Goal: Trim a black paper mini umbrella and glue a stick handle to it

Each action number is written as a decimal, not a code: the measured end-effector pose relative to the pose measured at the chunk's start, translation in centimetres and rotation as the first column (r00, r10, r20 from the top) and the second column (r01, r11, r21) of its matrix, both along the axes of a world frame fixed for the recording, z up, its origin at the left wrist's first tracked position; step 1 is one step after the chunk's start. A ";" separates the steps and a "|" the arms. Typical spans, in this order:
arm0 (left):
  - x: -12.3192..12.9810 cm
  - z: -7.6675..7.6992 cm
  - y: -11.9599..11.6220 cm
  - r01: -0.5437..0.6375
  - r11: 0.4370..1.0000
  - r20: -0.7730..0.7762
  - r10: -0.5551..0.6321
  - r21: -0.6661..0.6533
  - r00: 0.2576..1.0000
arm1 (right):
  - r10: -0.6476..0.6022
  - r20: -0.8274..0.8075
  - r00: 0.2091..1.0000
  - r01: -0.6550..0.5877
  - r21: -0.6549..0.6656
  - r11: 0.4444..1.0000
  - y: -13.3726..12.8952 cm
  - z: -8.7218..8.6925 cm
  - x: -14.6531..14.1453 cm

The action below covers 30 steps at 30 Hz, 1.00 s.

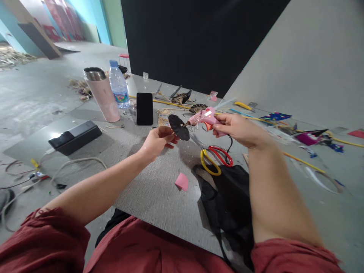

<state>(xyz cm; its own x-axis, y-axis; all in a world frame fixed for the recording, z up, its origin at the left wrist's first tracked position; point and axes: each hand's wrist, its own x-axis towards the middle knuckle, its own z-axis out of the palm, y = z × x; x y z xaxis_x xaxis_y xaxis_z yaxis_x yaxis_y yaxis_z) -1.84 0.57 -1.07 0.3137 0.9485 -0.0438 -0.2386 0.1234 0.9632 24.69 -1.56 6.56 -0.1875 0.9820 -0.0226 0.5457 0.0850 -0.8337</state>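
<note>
My left hand (159,142) grips a small round black pleated disc (179,128), like a miniature umbrella canopy, by its near side. In my right hand (231,127) is a pink hot glue gun (206,116), its nozzle at the middle of the disc. Whether the tip touches the disc, I cannot tell. Below the glue gun lie scissors (216,157) with one red and one yellow handle loop. Their handles rest by a piece of black fabric (227,197). A pink paper piece (182,182) lies on the grey table (148,189) nearer to me.
A pink tumbler (102,94), a water bottle (118,85) and a black phone (145,109) stand at the back left. A dark box-shaped device (75,137) and cables lie left. Small black umbrella-like frames (198,109) and a yellow cutter (243,105) lie behind my hands.
</note>
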 end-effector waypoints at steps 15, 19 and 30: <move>0.0 0.1 -0.2 -0.005 1.000 -0.025 0.005 -0.018 1.000 | -0.092 -0.143 0.986 0.090 -0.019 0.996 -0.5 0.2 -0.3; -0.2 0.2 -0.1 0.002 1.000 -0.025 -0.002 -0.025 1.000 | -0.056 -0.147 0.988 0.053 -0.020 0.998 -1.1 0.9 -0.5; -0.3 0.4 0.1 -0.007 1.000 0.000 0.007 -0.005 1.000 | -0.004 -0.072 0.997 0.010 0.072 0.997 -1.3 0.9 -1.5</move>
